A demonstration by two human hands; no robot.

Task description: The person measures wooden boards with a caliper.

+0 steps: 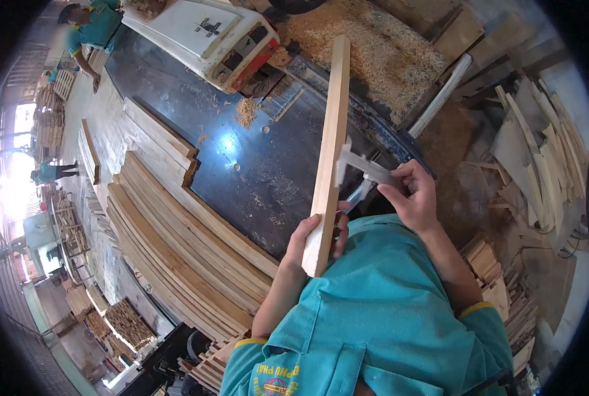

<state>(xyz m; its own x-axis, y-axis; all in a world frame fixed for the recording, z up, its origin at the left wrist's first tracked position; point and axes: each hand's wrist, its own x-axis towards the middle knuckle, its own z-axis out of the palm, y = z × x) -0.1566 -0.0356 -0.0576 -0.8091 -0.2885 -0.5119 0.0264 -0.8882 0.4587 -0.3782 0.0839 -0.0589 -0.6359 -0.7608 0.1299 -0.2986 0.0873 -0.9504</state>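
Observation:
A long, pale wooden strip (328, 148) slants up and away from my body. Its near end is gripped by my left hand (306, 236), with the thumb on top and fingers curled round the far side. In my right hand (414, 195) is a metal caliper (368, 169), pinched between thumb and fingers. The caliper's jaws lie right at the strip's right edge, about midway along it. Behind the strip spreads the dark metal machine table (255, 178).
Curved wooden pieces (182, 237) lie stacked at the left. A white machine housing (205, 39) stands on the table, with sawdust (373, 56) beyond it. Wood offcuts (538, 158) are heaped at the right. A co-worker (95, 30) is at the table's far left end.

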